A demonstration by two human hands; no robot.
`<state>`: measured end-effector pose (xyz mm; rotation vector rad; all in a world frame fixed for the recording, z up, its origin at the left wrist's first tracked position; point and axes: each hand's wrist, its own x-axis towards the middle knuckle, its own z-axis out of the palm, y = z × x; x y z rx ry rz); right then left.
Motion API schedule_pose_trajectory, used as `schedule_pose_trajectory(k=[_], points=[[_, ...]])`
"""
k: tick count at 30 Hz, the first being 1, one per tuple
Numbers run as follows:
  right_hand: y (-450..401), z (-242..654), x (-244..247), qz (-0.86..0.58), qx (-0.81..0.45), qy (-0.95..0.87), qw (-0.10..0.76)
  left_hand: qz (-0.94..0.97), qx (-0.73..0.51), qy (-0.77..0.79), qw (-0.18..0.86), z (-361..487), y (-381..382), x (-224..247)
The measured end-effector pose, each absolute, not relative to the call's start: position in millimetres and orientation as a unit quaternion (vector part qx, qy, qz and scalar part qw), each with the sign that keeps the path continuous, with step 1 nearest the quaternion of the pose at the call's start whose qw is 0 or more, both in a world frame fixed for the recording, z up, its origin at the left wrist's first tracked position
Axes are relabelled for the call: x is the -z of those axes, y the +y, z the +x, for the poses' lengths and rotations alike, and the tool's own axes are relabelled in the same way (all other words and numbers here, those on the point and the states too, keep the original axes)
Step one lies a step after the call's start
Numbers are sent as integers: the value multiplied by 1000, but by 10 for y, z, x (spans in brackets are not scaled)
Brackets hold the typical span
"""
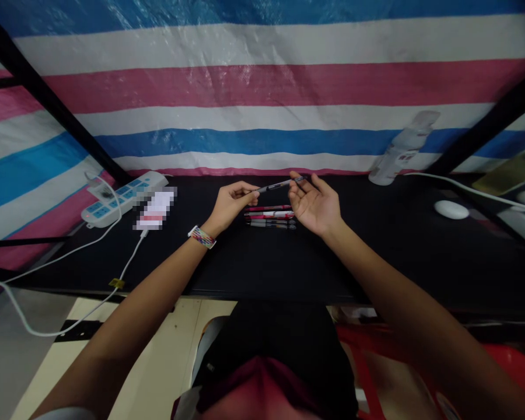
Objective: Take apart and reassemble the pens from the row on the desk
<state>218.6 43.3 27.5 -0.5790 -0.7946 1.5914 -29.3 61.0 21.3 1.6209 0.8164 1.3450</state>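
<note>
The left hand [230, 205] pinches a dark pen [279, 185] by its left end, raised above the tabletop [254, 262]. The right hand [317, 209], palm up, has loosely curled fingers at the pen's right end; whether they grip it, I cannot tell. Other pens [269, 215] lie nearer, between the hands.

Table [367, 256] was plain black. Behind the table, sheet [262, 46] bore blue, white and pink horizontal stripes. Above the table, held pen [276, 186] was grey and black. On table's middle were a pinkish-red pen [269, 208], a red-and-white pen [269, 216] and grey-and-black pens [269, 224]. Toward table's left end, power strip [107, 220] was white, panels [100, 209] blue; toward its right, oval object [451, 210] was white. Wristband [202, 237] above table was multicoloured.
</note>
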Motion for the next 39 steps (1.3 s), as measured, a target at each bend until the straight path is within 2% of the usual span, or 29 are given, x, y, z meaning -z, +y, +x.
schedule_pose_trajectory(k=[5, 23, 39], points=[[409, 2139, -269, -278, -678, -321, 600, 648, -537, 332, 426, -298, 605, -214], [378, 2149, -285, -319, -603, -433, 589, 643, -510, 343, 456, -288, 588, -185], [401, 2146, -278, -329, -617, -400, 592, 642, -518, 350, 444, -300, 585, -199]])
